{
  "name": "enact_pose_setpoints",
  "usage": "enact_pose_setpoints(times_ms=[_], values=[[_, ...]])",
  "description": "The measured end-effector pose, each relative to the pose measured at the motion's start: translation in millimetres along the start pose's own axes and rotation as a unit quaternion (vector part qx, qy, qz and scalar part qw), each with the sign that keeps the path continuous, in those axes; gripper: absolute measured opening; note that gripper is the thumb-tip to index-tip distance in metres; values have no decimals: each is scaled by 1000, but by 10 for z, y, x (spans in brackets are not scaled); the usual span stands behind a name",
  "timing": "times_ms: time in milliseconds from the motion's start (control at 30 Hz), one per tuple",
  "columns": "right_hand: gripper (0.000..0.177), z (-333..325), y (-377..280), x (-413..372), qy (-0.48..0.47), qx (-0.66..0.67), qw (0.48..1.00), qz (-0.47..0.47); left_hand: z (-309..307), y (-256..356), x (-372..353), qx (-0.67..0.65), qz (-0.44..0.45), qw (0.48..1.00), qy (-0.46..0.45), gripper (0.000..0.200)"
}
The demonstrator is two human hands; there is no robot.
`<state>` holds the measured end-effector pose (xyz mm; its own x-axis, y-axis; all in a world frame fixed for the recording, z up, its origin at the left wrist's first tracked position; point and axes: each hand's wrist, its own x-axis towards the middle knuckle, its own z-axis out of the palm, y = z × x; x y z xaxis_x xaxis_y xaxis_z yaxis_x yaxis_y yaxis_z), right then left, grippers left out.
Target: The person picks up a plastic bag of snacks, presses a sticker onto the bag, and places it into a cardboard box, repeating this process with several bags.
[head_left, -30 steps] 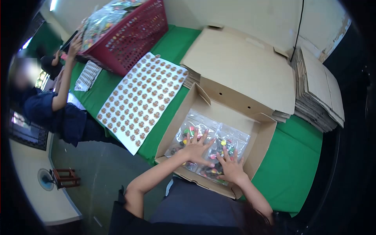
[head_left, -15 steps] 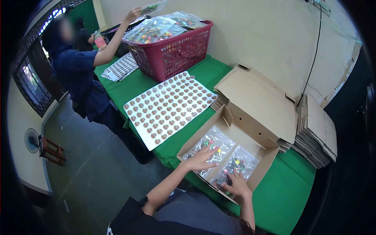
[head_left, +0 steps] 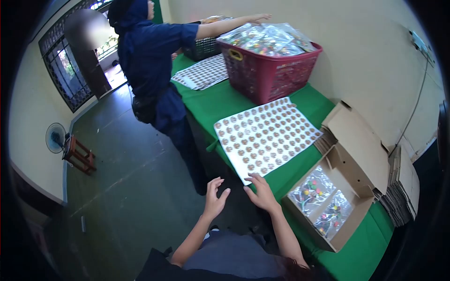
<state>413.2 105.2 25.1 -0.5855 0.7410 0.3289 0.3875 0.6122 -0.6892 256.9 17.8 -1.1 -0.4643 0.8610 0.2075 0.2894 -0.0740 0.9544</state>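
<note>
My left hand [head_left: 216, 200] is raised over the floor in front of my body, fingers apart and holding nothing. To its right, my right hand [head_left: 260, 193] is near the lower corner of a white sheet [head_left: 267, 136] printed with rows of round brown stickers. It is empty, its fingers spread; whether it touches the sheet is unclear. An open cardboard box [head_left: 344, 239] stands at the right on the green cloth. Two clear bags of colourful pieces, a left bag [head_left: 311, 189] and a right bag [head_left: 333, 214], lie side by side in it.
A red basket [head_left: 267, 77] heaped with filled bags stands at the back of the green table [head_left: 211, 112]. A co-worker [head_left: 154, 61] stretches an arm over it. More sheets [head_left: 201, 72] lie beyond. Folded cardboard [head_left: 403, 182] is stacked right; a fan [head_left: 56, 137] stands left.
Both my hands have left the bags in the box and moved left. The view has turned left. The co-worker's arm now reaches over the red basket, and the bag held up before no longer shows there.
</note>
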Motion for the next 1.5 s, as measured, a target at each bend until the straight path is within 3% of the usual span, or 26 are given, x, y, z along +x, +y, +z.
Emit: enact_pose_setpoints(times_ms=[67, 200, 333, 400, 567, 700, 967, 1067, 1200, 1300, 1367, 1500], values=[[24, 521, 223, 338, -8, 2, 1000, 11, -407, -149, -62, -12, -89, 996, 16, 34], [25, 1125, 543, 860, 90, -132, 986, 49, -986, -294, -117, -27, -116, 991, 55, 34], [42, 1264, 656, 974, 66, -220, 973, 12, -1296, -357, -112, -15, -135, 989, 58, 32], [43, 1269, 648, 986, 58, -233, 971, 11, -1348, -466, -55, -29, -149, 987, 60, 32], [46, 1257, 622, 1013, 53, -242, 969, 12, -1229, -605, 130, -39, -189, 981, 36, 32], [50, 1214, 592, 1001, 29, -231, 972, 40, -1014, -623, 448, -33, -162, 985, -57, 31], [40, 1149, 587, 1080, 60, -208, 974, 63, -537, -473, 1512, -15, -63, 987, -144, 32], [38, 1070, 571, 1096, 26, -187, 980, 65, -374, -395, 1855, -5, -24, 982, -187, 28], [39, 917, 591, 1145, 18, -101, 990, 93, -158, -473, 2131, -21, -29, 977, -210, 28], [36, 710, 571, 1247, 37, -7, 989, 144, -8, -463, 2360, -206, -118, 950, -203, 22], [32, 545, 550, 1336, 89, -14, 987, 134, 33, -414, 2751, -159, -37, 966, -198, 17], [29, 169, 440, 1515, 181, -42, 968, 171, 220, 421, 3869, -147, 149, 970, -126, 14]])
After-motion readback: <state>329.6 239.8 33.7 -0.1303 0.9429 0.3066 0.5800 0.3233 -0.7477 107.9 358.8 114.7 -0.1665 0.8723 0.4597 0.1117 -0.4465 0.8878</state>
